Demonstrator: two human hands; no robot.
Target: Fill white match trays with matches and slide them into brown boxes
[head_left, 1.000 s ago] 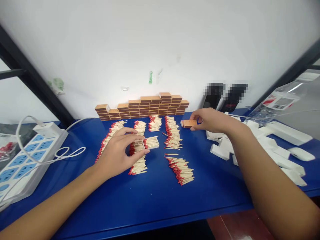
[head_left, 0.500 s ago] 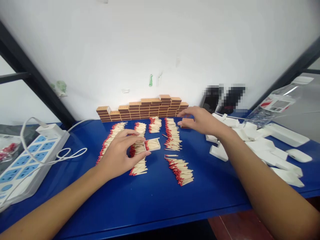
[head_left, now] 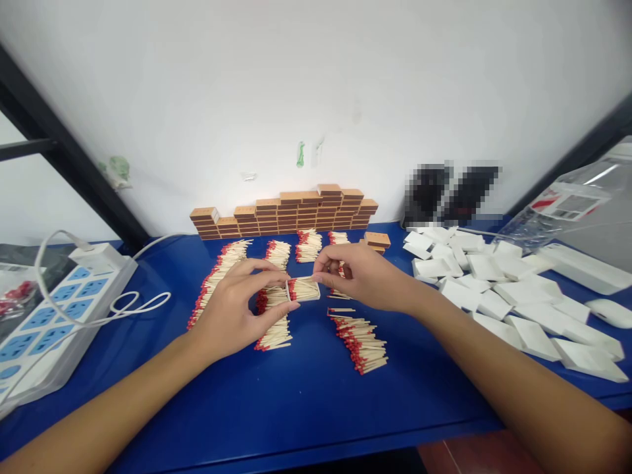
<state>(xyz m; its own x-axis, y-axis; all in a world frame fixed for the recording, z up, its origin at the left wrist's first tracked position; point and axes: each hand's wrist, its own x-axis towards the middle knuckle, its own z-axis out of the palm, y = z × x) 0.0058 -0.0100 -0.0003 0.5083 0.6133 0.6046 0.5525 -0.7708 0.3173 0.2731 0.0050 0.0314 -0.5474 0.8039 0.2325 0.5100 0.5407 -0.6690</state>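
Near the middle of the blue tabletop (head_left: 306, 401), I am holding the left end of a small white tray (head_left: 307, 299) between the thumb and fingers of my left hand (head_left: 237, 299). Red-headed matches (head_left: 302, 288) are lying inside it. My right hand (head_left: 365, 275) is hovering at the tray's right end, thumb and forefinger bending close together; whether they are pinching anything, I cannot tell. Match piles (head_left: 363, 343) are lying around, stacked matchboxes (head_left: 301, 214) are standing behind, and white cartons (head_left: 486, 268) are sprawling to my right.
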